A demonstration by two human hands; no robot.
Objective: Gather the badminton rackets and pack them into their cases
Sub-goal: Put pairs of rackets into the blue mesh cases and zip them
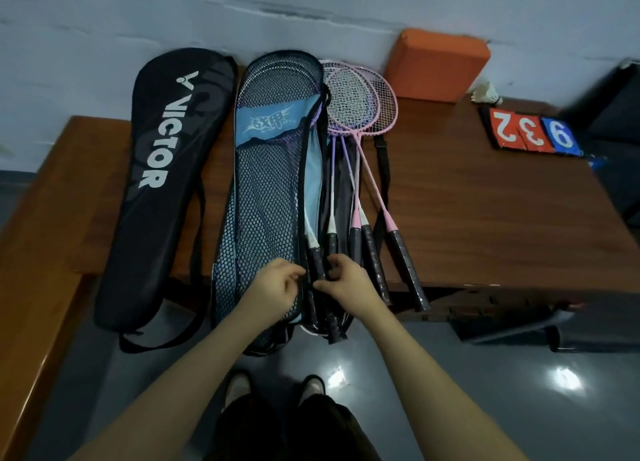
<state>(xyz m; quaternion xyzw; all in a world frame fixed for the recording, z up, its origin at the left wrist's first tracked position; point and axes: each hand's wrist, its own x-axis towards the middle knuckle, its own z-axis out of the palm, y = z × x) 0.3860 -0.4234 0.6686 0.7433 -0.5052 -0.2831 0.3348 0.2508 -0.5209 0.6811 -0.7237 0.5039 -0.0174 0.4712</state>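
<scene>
Near the bottom middle of the frame, two hands meet at the open end of the blue mesh case (pixel 266 197). The left hand (pixel 273 286) pinches the case's dark edge with curled fingers. The right hand (pixel 346 280) is just beside it, fingers curled around the black racket handles (pixel 320 263) that stick out of the case. I can see racket heads through the mesh at the top of the case, so some rackets are already inside.

Right of the hands, three more rackets lie loose on the brown table (pixel 485 201). The pink racket (pixel 375 104) and its neighbours fan out, their heads near the wall and their black grips hanging over the table's front edge, close to the right hand. A black strap (pixel 381 156) lies under them.

Left of the blue case lies a black Victor case (pixel 162 183), flat and closed-looking.

At the upper right sit an orange block (pixel 436 62), a white shuttlecock (pixel 485 92), and red and blue number cards (pixel 533 131).
</scene>
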